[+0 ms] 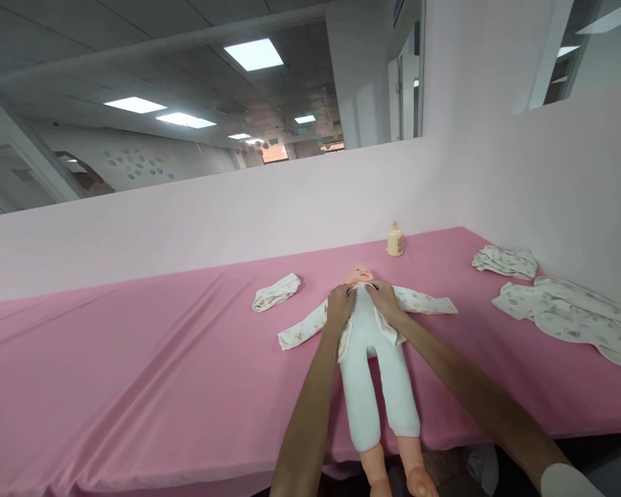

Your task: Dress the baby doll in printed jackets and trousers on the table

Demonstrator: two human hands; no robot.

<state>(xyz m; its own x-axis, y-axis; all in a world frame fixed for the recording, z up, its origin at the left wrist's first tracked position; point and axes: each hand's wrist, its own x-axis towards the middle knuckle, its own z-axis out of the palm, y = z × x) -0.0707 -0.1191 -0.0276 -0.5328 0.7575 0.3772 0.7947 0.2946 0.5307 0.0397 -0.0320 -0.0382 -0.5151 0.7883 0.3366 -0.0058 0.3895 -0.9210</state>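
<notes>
A baby doll [365,324] with a white cloth body lies on its back, its head away from me and its feet over the table's near edge. A white patterned baby shirt [425,301] is around its upper body, open at the front, sleeves spread to both sides. At the neck, my left hand [340,305] is closed on the shirt's collar edge on the left. My right hand [386,299] pinches the collar edge on the other side. My fingers partly hide the collar and the doll's chin.
The pink-covered table [160,373] meets a white wall below a window. A folded patterned cloth [277,293] lies left of the doll. A cream pump bottle [395,241] stands behind it. At the right are folded patterned clothes [506,262] and a spread patterned garment [574,314].
</notes>
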